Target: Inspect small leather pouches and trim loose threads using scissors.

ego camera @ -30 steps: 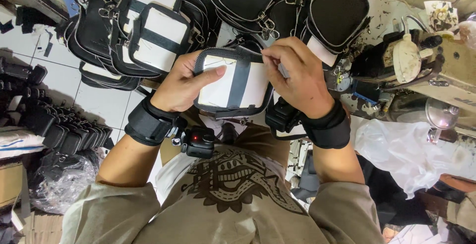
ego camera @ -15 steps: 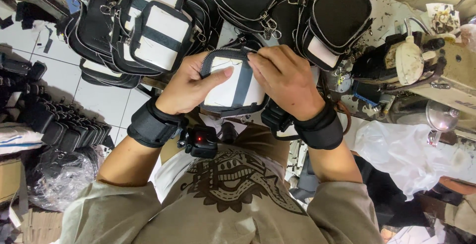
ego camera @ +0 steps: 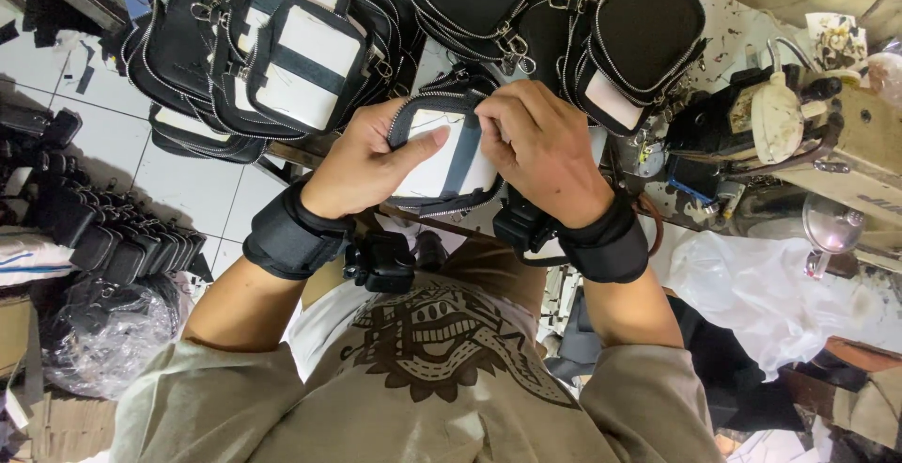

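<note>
A small black pouch with a white panel, a dark stripe and a zipper round its edge (ego camera: 432, 179) is held between both hands, in front of my chest. My left hand (ego camera: 362, 157) grips its left side, with the thumb laid across the white panel. My right hand (ego camera: 540, 148) covers the pouch's right side, its fingertips pinching the upper zipper edge. Each wrist wears a black band.
Black-and-white pouches are piled at the upper left (ego camera: 291, 59), and all-black zippered bags lie at the top (ego camera: 648, 21). A sewing machine (ego camera: 780, 115) stands at the right above a white plastic bag (ego camera: 752, 294). Black pouches sit in a row on the tiled floor at the left (ego camera: 103, 237).
My right hand's fingers have slid left along the pouch's upper edge and now curl over it. The pouch has tilted slightly, and my left hand keeps its grip.
</note>
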